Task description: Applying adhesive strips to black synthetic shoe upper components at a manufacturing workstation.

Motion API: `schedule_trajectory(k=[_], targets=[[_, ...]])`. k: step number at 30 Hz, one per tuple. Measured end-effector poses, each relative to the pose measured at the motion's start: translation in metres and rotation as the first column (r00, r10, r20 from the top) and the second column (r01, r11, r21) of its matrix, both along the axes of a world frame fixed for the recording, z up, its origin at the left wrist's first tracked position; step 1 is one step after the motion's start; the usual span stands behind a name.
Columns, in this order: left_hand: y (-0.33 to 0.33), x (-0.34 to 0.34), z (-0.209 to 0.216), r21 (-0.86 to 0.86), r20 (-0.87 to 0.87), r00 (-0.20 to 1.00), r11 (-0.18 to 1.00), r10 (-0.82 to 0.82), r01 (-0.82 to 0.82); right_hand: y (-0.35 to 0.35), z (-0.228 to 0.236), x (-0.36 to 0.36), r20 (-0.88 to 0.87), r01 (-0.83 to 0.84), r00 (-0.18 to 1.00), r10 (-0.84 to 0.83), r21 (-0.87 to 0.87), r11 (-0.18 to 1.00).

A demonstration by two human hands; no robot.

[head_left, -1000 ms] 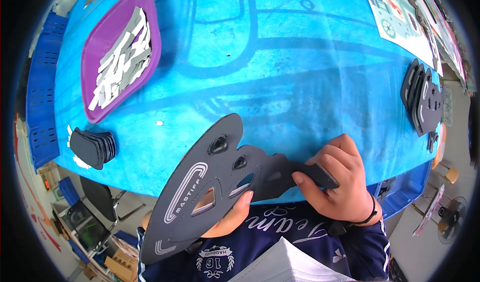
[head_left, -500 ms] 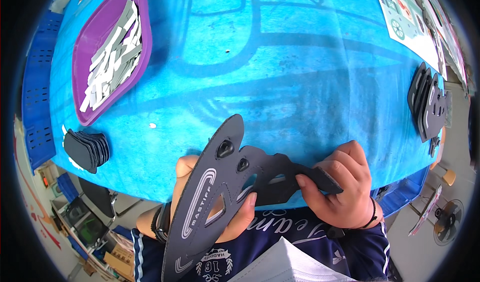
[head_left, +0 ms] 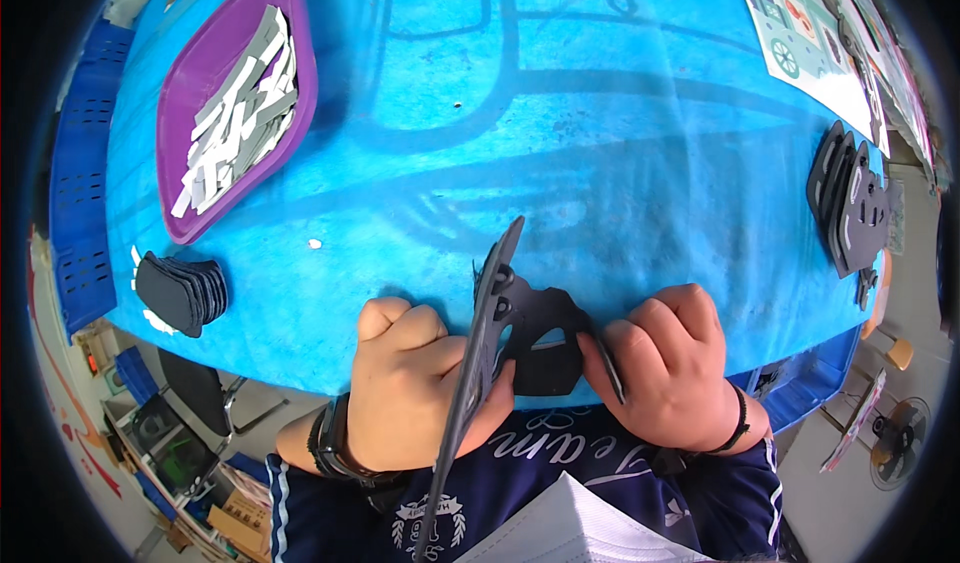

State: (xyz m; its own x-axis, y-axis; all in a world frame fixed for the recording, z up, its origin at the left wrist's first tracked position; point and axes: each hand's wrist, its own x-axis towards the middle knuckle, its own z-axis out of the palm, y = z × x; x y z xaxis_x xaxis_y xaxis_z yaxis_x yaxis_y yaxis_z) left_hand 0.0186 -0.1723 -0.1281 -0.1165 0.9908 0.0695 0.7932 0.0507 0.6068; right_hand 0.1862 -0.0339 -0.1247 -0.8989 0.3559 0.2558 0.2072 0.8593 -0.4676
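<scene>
A black foam-like panel with cut-out holes is held upright between my two hands at the table's near edge. My left hand pinches its long left wing, which now stands nearly edge-on to view. Folded downward, the panel's right end is gripped by my right hand, thumb against its inner side. Between the hands the middle section bends into a curve, with two raised black studs near the left wing. The fingertips behind the panel are partly hidden.
On the left of the blue table stands a purple tray of white and grey strips. Nearer lies a stack of black rounded pieces. Similar black panels are piled at the right edge, below a printed sheet.
My left hand has turned the left wing from facing up to nearly edge-on. My right hand has moved slightly left, and its end of the panel now points downward.
</scene>
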Motion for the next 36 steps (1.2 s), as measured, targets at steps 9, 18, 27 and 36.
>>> schedule_trajectory(k=[9,18,27,36], targets=[[-0.014,-0.012,0.004,0.363,0.408,0.899,0.932,-0.158,-0.002,-0.004,0.016,0.003,-0.347,-0.253,0.938,0.003,-0.678,0.690],[-0.023,0.019,0.011,0.156,0.778,0.628,0.974,-0.017,-0.166,-0.043,0.003,0.015,-0.180,-0.098,0.945,-0.275,-0.953,0.288],[-0.026,0.045,0.007,0.180,0.982,0.096,0.946,-0.160,-0.271,-0.070,0.007,0.016,-0.352,-0.390,0.792,-0.500,-0.920,0.030],[-0.057,-0.037,0.024,0.563,0.761,0.626,0.651,-0.170,-0.509,-0.008,0.018,0.063,-0.558,0.074,0.354,-0.750,-0.783,0.617]])
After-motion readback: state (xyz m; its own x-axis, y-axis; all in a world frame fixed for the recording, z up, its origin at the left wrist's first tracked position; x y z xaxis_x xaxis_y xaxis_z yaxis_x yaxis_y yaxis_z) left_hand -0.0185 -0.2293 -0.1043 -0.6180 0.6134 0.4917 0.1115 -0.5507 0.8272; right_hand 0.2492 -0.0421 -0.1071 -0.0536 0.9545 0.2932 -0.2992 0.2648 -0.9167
